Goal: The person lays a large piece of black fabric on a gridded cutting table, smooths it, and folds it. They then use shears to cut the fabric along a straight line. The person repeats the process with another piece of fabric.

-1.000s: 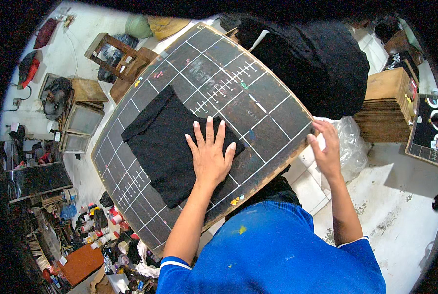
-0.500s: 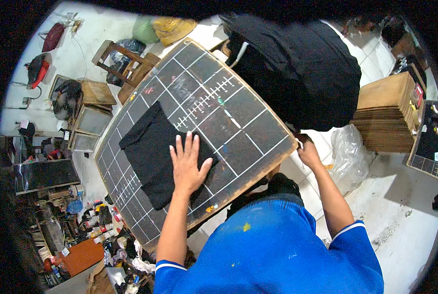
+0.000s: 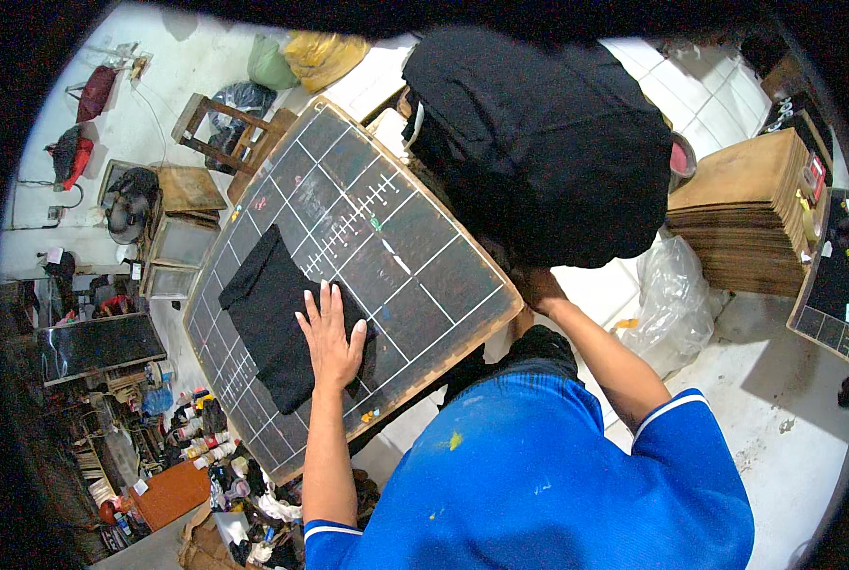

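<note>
My left hand (image 3: 333, 348) lies flat with its fingers spread on a folded piece of black cloth (image 3: 274, 328). This cloth rests on a dark board (image 3: 448, 285) marked with white grid lines and tick scales. At the board's right corner, my right hand (image 3: 538, 289) reaches in under the edge of a large heap of black fabric (image 3: 548, 152). Its fingers are in shadow and mostly hidden, so their grip does not show. The heap bulges up just beyond the board's far right edge.
A tall stack of brown boards (image 3: 738, 214) stands at the right, with a clear plastic bag (image 3: 671, 309) beside it. Bottles and jars (image 3: 206, 442) crowd the lower left. A wooden stool (image 3: 225, 133) and a yellow sack (image 3: 324, 59) are at the back.
My right hand has moved left and in under the black fabric, and the heap has shifted left in view. My left hand stays flat on the folded cloth.
</note>
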Tool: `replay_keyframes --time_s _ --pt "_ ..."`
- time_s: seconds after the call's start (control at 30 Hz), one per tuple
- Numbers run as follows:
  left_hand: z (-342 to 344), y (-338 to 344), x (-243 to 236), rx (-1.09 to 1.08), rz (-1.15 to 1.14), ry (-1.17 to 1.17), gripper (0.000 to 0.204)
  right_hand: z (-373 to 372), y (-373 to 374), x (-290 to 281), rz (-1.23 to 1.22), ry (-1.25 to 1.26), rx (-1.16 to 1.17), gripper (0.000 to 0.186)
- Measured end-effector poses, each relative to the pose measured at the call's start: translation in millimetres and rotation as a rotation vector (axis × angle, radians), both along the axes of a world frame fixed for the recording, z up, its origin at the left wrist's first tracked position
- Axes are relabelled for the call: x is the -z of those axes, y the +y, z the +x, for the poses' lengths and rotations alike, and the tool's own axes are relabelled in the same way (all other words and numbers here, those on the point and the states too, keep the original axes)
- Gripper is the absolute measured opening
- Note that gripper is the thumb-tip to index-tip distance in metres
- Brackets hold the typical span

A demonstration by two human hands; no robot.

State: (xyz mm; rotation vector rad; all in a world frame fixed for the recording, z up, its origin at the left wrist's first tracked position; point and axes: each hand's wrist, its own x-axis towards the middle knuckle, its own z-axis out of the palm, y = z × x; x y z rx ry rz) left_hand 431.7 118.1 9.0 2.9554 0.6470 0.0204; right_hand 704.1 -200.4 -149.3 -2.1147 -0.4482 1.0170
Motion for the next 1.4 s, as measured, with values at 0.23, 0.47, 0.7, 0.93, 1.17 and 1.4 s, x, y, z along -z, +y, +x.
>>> replay_keyframes --time_s 0.23,0.47,0.7,0.93,1.17,1.4 --pt "-0.5 2.3 -3.2 -0.023 -0.032 0.002 0.076 12.6 8.6 22.0 0.155 -0.224 -0.157 0.06" --pt "9.2 -2.4 1.6 -0.066 0.021 0.017 0.072 -6.8 5.4 57.8 0.039 -0.728 -0.116 0.063" --pt "9.1 -1.3 -1.7 -0.066 0.028 0.0 0.071 6.0 1.0 53.3 0.028 -0.673 -0.156 0.056" --pt "6.1 3.1 -0.7 -0.002 -0.015 -0.007 0.07 19.2 -34.2 62.2 -0.264 -0.494 -0.361 0.06" --pt "-11.3 10.8 -0.8 0.064 -0.034 -0.04 0.07 -69.2 -191.9 -36.4 0.018 0.269 0.227 0.022" --pt "-14.2 14.1 5.0 0.091 -0.015 -0.109 0.07 -192.8 -164.7 -189.5 0.108 0.2 0.298 0.042"
